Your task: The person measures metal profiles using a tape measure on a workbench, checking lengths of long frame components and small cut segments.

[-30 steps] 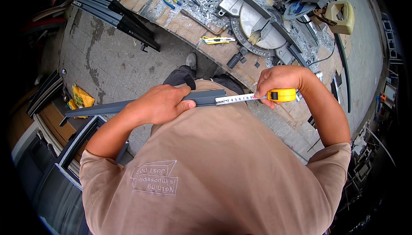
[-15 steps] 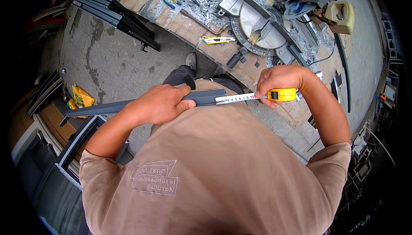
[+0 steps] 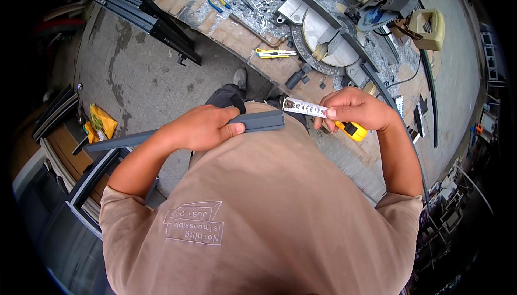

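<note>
My left hand (image 3: 207, 127) is wrapped round a long dark grey metal profile (image 3: 264, 121), its thumb lying along the near face. The profile runs left across my body, and its cut end shows just right of the hand. In my right hand (image 3: 347, 109) is a yellow tape measure (image 3: 353, 130), held at the case and blade by closed fingers. A short length of white blade (image 3: 304, 107) sticks out leftward. Its metal-hooked tip sits above the profile's end, apart from it.
Ahead, a chip-strewn workbench (image 3: 215, 28) carries a mitre saw (image 3: 328, 36), a yellow utility knife (image 3: 276, 53), pliers (image 3: 215, 0) and a bent-ended metal rod (image 3: 253, 30). Dark profiles (image 3: 151, 23) jut out at the upper left. A yellow bag (image 3: 102, 122) and frames lie at the left.
The tape's blade has come off the profile's end and swung upward. My right hand has tilted the case down to the right. My left hand keeps its hold, nearly still.
</note>
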Demonstrator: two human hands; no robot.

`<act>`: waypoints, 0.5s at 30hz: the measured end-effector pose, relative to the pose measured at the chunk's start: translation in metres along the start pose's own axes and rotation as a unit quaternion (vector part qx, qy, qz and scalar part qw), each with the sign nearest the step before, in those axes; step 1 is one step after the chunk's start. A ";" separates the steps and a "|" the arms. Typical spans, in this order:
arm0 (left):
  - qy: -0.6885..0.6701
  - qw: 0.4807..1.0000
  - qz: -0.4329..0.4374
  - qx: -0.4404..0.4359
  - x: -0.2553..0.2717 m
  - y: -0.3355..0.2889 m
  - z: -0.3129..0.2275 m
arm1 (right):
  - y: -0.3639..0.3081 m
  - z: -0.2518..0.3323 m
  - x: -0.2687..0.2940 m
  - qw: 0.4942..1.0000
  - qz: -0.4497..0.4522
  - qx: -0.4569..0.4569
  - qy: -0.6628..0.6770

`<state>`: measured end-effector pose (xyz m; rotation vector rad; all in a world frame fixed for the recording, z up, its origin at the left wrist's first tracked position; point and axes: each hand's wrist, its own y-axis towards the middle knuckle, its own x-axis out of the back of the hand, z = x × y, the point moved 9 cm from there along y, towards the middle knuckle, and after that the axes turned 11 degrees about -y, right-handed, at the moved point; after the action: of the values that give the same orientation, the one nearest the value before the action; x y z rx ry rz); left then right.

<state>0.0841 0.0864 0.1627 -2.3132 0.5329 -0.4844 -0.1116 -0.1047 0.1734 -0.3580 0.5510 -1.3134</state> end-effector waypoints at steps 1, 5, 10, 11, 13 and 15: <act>-0.011 1.000 0.002 -0.006 -0.001 0.002 0.004 | 0.000 -0.002 -0.002 0.997 -0.063 0.036 0.032; -0.070 0.997 0.004 -0.030 -0.003 0.010 0.016 | 0.000 -0.015 -0.030 0.965 -0.215 0.121 0.087; -0.153 0.988 0.037 -0.004 -0.006 0.019 0.021 | -0.004 -0.016 -0.054 0.948 -0.284 0.143 0.002; -0.173 0.984 0.047 0.008 -0.007 0.022 0.020 | -0.006 -0.014 -0.056 0.945 -0.294 0.144 -0.017; -0.197 0.980 0.034 0.015 -0.008 0.025 0.016 | -0.009 -0.007 -0.052 0.936 -0.305 0.160 -0.075; -0.197 0.980 0.018 0.016 -0.008 0.029 0.011 | -0.012 -0.004 -0.052 0.927 -0.307 0.182 -0.115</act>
<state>0.0752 0.0772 0.1334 -2.2825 0.3691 -0.0112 -0.1318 -0.0568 0.1854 -0.3821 -0.0259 -1.9071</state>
